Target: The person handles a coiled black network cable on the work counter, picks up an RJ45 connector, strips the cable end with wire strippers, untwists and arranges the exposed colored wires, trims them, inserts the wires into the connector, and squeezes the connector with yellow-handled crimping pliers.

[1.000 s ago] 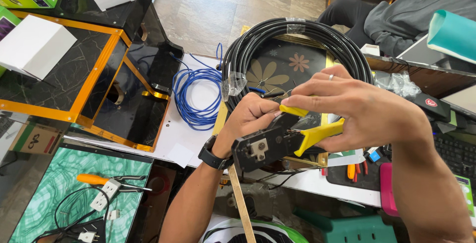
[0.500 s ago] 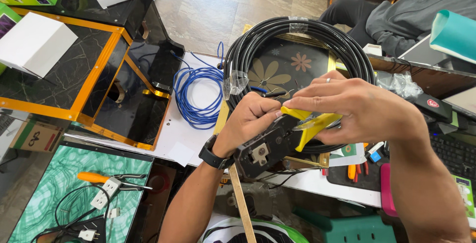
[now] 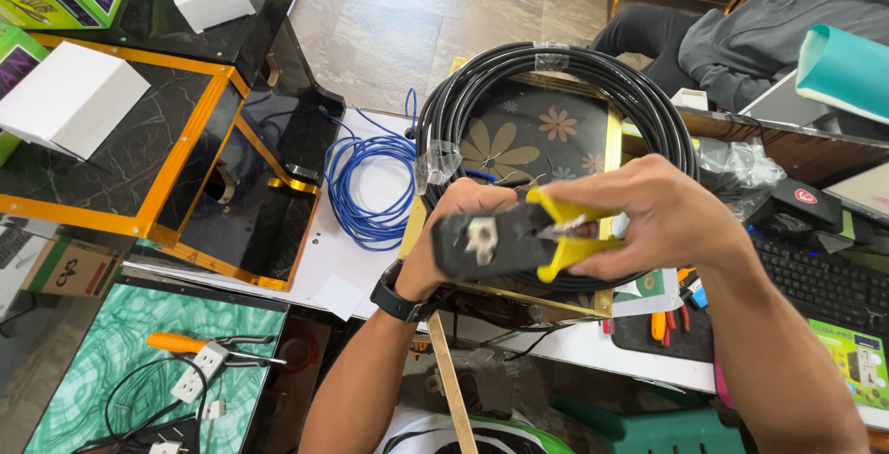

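My right hand (image 3: 662, 218) grips the yellow handles of a black crimping tool (image 3: 505, 241), squeezed nearly together. My left hand (image 3: 454, 232), with a black watch on the wrist, is curled behind the tool's black head and holds it; whether it also holds a cable end is hidden. Just beyond the hands lies a large coil of black cable (image 3: 556, 93) bound with clear tape, resting on a flower-patterned glass table (image 3: 528, 134). A loose coil of blue cable (image 3: 370, 185) lies to its left on white sheets.
A black-and-gold glass stand (image 3: 176, 176) with white boxes (image 3: 69, 102) fills the left. Below left, orange-handled pliers (image 3: 185, 343) and white plugs lie on a green surface. A keyboard (image 3: 815, 278) and small tools are at right. Another person in grey (image 3: 769, 18) sits at the top right.
The tool has turned and its yellow handles have closed together under my right hand. Both hands shifted slightly up and left over the black coil.
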A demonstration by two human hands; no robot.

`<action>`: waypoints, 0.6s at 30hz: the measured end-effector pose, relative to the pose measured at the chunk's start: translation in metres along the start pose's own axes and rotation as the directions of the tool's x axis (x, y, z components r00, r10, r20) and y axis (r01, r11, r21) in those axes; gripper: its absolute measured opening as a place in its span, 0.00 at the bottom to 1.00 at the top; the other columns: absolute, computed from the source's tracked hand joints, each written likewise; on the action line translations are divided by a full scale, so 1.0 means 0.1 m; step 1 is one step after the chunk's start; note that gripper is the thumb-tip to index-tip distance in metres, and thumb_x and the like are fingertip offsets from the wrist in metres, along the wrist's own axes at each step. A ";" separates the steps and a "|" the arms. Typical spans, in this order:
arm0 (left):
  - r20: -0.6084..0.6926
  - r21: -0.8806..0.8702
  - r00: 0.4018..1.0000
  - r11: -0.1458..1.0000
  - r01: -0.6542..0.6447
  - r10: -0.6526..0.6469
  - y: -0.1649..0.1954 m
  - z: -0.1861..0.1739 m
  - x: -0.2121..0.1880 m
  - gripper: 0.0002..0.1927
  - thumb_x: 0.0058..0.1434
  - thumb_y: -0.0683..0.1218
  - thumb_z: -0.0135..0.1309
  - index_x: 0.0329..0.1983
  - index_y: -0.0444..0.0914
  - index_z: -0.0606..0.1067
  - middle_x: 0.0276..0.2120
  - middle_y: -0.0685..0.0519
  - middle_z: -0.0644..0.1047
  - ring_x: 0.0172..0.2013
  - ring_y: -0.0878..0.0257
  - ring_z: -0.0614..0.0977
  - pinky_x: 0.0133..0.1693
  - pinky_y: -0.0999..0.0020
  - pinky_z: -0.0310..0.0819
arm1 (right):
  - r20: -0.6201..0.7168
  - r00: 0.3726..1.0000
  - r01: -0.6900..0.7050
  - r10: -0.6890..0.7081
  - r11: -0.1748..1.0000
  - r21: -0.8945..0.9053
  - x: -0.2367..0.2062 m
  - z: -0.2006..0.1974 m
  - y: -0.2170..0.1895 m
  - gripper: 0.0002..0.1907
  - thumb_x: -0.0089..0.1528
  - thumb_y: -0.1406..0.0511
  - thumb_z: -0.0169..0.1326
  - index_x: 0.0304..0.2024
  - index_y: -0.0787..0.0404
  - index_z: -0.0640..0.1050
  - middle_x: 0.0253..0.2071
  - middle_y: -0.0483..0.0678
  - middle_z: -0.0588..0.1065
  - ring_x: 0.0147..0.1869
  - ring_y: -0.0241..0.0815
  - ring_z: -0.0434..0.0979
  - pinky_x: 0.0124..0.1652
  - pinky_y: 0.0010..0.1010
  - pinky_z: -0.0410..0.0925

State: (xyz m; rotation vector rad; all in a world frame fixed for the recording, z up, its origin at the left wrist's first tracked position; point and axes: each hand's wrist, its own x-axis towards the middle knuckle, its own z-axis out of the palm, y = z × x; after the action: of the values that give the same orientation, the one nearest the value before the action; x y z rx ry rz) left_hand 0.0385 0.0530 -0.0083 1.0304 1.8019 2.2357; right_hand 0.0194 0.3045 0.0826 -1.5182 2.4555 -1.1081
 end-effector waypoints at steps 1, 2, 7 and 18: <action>-0.006 -0.046 0.999 0.998 0.036 -0.036 0.02 0.01 -0.02 0.21 0.72 0.46 0.52 0.24 0.35 0.63 0.20 0.57 0.66 0.22 0.74 0.66 0.23 0.75 0.56 | -0.015 1.000 -0.024 0.025 0.999 0.038 -0.02 0.00 0.04 0.39 0.44 0.64 0.74 0.58 0.64 0.78 0.42 0.49 0.84 0.36 0.36 0.87 0.41 0.26 0.77; -0.011 -0.091 0.997 0.993 0.071 -0.073 0.03 0.01 -0.04 0.21 0.72 0.46 0.52 0.23 0.36 0.63 0.20 0.57 0.68 0.21 0.74 0.68 0.22 0.75 0.56 | -0.067 0.995 -0.063 0.072 0.988 0.138 -0.04 -0.02 0.07 0.40 0.46 0.65 0.73 0.60 0.66 0.76 0.44 0.51 0.84 0.39 0.37 0.87 0.43 0.26 0.77; -0.011 -0.267 0.994 0.959 0.098 -0.105 0.11 0.03 -0.08 0.17 0.72 0.47 0.52 0.27 0.36 0.67 0.24 0.56 0.72 0.23 0.72 0.74 0.21 0.76 0.56 | -0.139 0.946 -0.231 0.293 0.910 0.344 -0.04 -0.16 0.17 0.46 0.48 0.63 0.71 0.67 0.68 0.69 0.53 0.55 0.78 0.56 0.37 0.78 0.57 0.28 0.70; 0.018 -0.064 1.000 0.998 0.026 -0.025 0.22 0.01 -0.11 0.11 0.66 0.44 0.56 0.45 0.31 0.78 0.27 0.59 0.73 0.27 0.74 0.73 0.31 0.79 0.64 | -0.075 0.850 -0.512 0.522 0.782 -0.357 0.21 0.08 0.47 0.48 0.41 0.55 0.72 0.62 0.66 0.73 0.55 0.60 0.76 0.59 0.57 0.75 0.58 0.40 0.66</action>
State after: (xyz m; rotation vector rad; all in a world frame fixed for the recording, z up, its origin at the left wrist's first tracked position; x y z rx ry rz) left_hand 0.0542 0.0423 0.0065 1.0057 1.7142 2.2469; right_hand -0.0244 0.2960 0.0556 -0.7818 2.9064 -0.5432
